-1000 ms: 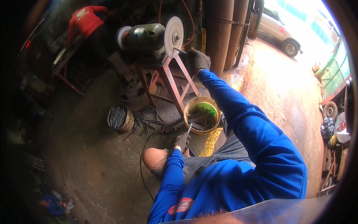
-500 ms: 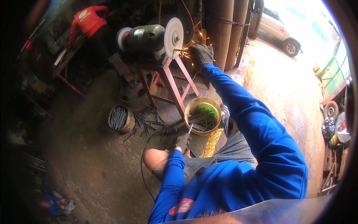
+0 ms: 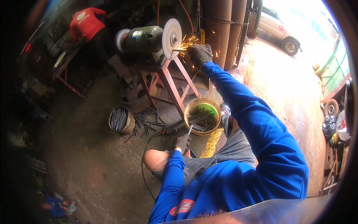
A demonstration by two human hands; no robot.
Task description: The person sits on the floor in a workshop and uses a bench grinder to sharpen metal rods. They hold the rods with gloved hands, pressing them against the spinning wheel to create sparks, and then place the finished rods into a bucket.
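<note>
My gloved right hand (image 3: 200,54) is closed on a thin metal rod (image 3: 178,50), whose end touches the face of the pale grinding wheel (image 3: 172,39). Orange sparks (image 3: 190,40) spray from the contact toward that hand. The wheel sits on the right end of a green bench grinder (image 3: 146,38) on a reddish metal stand (image 3: 172,84). Low over my knee, my gloved left hand (image 3: 182,143) grips another metal rod (image 3: 190,129), pointing up toward a round yellowish bucket (image 3: 187,112). Several metal rods (image 3: 203,120) lie inside that bucket.
Left of the bucket stand a container (image 3: 129,123) full of dark rods and a loose pile of rods (image 3: 144,121). A black cable (image 3: 143,158) runs along the floor beside my knee. Tall brown cylinders (image 3: 220,35) rise behind the grinder. A person in red (image 3: 87,25) leans over a bench.
The sparks at the wheel have become larger and brighter. My right hand has shifted very slightly left with its rod; my left hand stays in place.
</note>
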